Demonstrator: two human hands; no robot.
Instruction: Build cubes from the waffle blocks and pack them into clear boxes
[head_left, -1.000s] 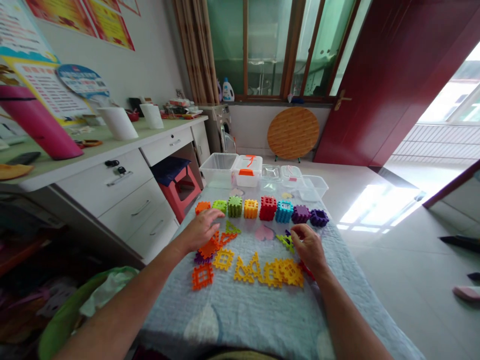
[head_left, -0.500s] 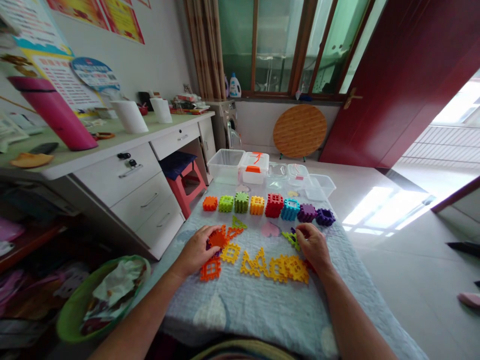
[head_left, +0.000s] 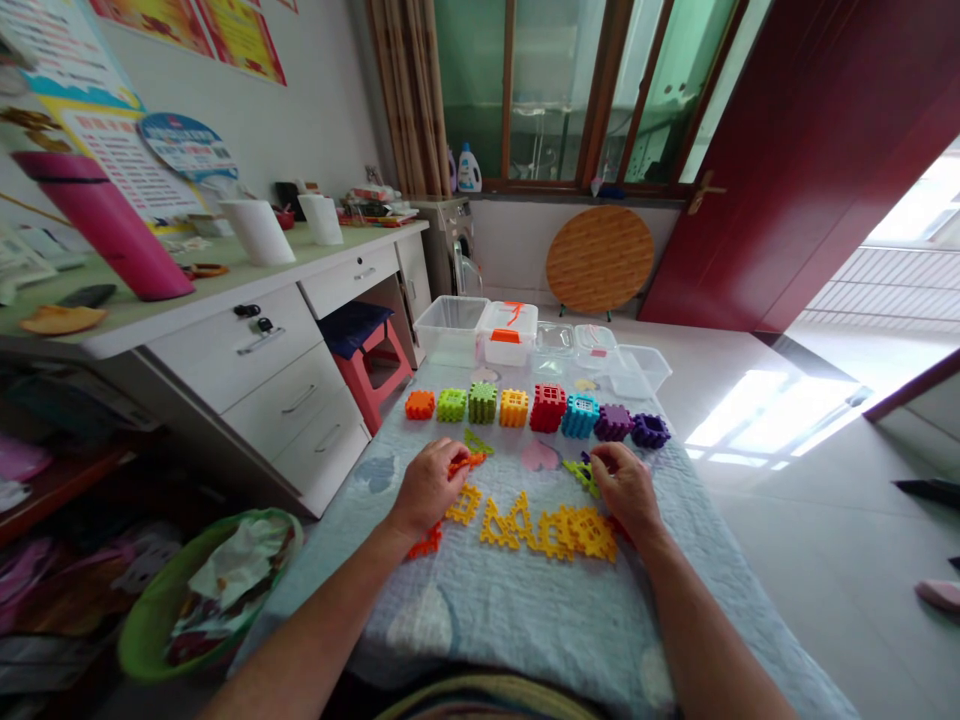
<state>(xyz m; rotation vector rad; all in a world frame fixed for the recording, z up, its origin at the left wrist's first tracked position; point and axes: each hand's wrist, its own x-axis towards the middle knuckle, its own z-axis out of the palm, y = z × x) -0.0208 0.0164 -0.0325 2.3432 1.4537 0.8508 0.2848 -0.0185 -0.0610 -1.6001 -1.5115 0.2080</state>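
My left hand (head_left: 433, 488) is closed, its fingertips on an orange triangular building piece (head_left: 471, 461). Beneath that hand lie parts of a yellow square piece (head_left: 466, 503) and an orange piece (head_left: 426, 541). A green triangular piece (head_left: 477, 443) is just beyond the fingertips. My right hand (head_left: 628, 492) rests with curled fingers beside a lime-green triangular piece (head_left: 581, 474); a bit of purple shows by its fingertips. What it grips, if anything, is hidden. Between the hands lie yellow triangles (head_left: 501, 524) and overlapping yellow pieces (head_left: 589, 534).
Beyond the hands, several coloured cubes stand in a row, from an orange one (head_left: 420, 405) to a purple one (head_left: 650, 431). Clear plastic boxes (head_left: 454, 330) and a lidded box (head_left: 508, 335) line the table's far edge. A desk (head_left: 225, 390) stands left.
My left hand has moved right and slightly up, off the stacked orange piece and onto the orange triangle, now covering part of the yellow square. My right hand has hardly moved.
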